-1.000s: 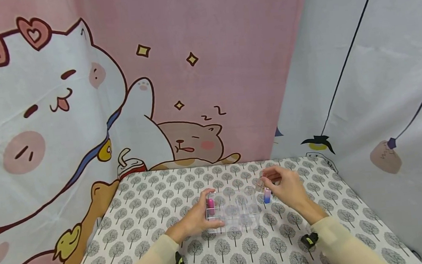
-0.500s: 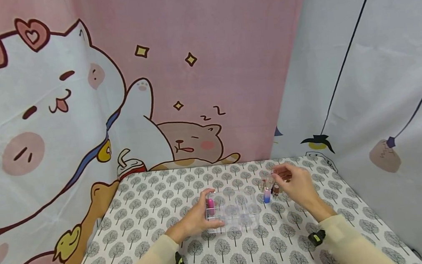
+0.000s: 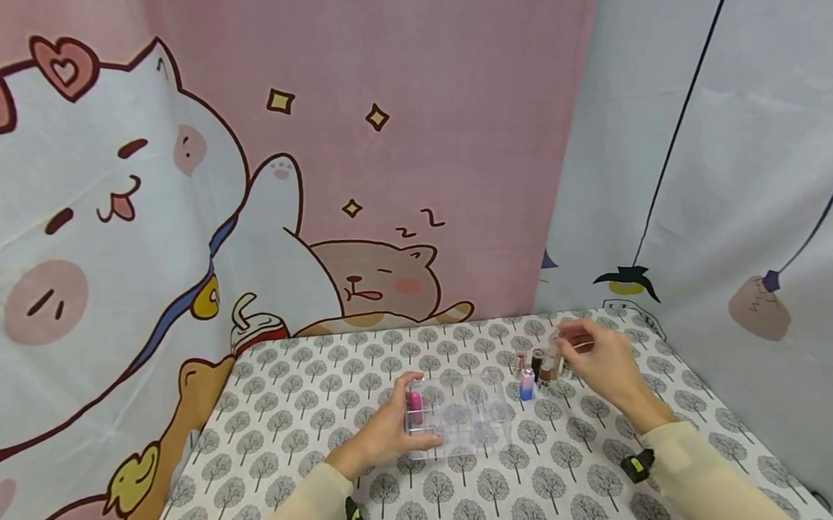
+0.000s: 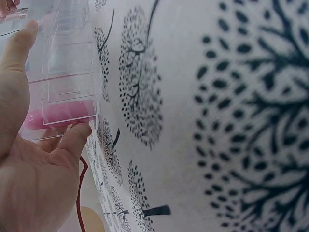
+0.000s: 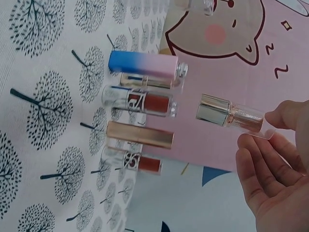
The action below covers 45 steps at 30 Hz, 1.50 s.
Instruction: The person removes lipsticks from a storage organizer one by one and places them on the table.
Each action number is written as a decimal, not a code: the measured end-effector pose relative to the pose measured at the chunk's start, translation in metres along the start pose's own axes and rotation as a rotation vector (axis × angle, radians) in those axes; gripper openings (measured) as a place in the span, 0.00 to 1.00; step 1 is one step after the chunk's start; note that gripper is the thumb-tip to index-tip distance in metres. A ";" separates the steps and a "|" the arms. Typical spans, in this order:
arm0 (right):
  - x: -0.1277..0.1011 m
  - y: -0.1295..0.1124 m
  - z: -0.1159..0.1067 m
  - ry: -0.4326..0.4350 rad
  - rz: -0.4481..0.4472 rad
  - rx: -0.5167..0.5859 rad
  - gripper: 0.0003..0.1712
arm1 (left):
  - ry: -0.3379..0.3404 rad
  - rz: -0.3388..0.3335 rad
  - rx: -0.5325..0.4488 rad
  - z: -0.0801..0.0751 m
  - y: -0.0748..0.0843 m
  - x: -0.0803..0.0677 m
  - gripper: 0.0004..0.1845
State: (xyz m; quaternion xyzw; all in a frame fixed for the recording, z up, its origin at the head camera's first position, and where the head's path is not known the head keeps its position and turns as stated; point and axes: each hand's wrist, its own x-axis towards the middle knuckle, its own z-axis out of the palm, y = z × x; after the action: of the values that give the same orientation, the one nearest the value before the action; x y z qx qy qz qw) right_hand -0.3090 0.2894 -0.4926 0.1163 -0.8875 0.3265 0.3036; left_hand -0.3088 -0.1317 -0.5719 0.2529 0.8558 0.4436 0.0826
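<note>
My left hand [image 3: 401, 422] grips the left end of a clear plastic compartment box [image 3: 468, 421] lying on the tree-print tablecloth [image 3: 481, 486]. A pink tube [image 3: 416, 406] lies in its left compartment, also visible in the left wrist view as the pink tube [image 4: 58, 113] inside the box [image 4: 65, 58], beside my left hand [image 4: 34, 159]. My right hand [image 3: 580, 349] pinches a small clear gloss tube with a gold cap [image 5: 229, 116] at its clear end, held in the air just past a cluster of standing tubes, with the cap toward the table.
Several lip tubes stand right of the box: a blue-to-pink one [image 5: 142, 64], a dark red gloss [image 5: 140, 101], a gold one [image 5: 140, 135], another red gloss [image 5: 133, 162]. Cartoon cat curtains [image 3: 231, 185] hang behind the table; a grey curtain [image 3: 752, 181] hangs on the right.
My right hand has moved right with the gloss tube, away from the box's right end, uncovering the standing tubes. The left hand and box have stayed put.
</note>
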 end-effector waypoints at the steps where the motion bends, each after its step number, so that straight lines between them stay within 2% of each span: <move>1: 0.000 0.001 -0.001 -0.001 0.008 0.000 0.12 | 0.000 -0.001 0.000 0.000 0.000 0.000 0.66; 7: -0.001 0.009 -0.004 -0.007 0.050 -0.004 0.13 | 0.001 0.003 0.009 0.000 0.001 0.000 0.66; 18: -0.005 0.023 -0.001 0.003 0.043 -0.034 0.11 | -0.002 0.006 0.016 -0.001 0.002 -0.001 0.66; 28: -0.012 0.036 0.004 -0.062 0.082 -0.043 0.11 | 0.003 0.040 0.019 -0.001 0.002 0.001 0.65; 39: -0.017 0.043 0.009 -0.107 0.050 -0.059 0.14 | -0.001 0.016 0.028 0.000 -0.001 0.001 0.66; 45: -0.020 0.046 0.011 -0.168 0.091 -0.058 0.15 | -0.002 0.021 0.034 0.000 -0.001 0.000 0.66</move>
State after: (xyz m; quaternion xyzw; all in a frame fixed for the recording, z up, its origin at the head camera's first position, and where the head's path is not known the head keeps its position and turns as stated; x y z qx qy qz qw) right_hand -0.3167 0.3179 -0.5351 0.0938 -0.9233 0.3032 0.2163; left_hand -0.3095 -0.1321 -0.5723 0.2639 0.8605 0.4294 0.0744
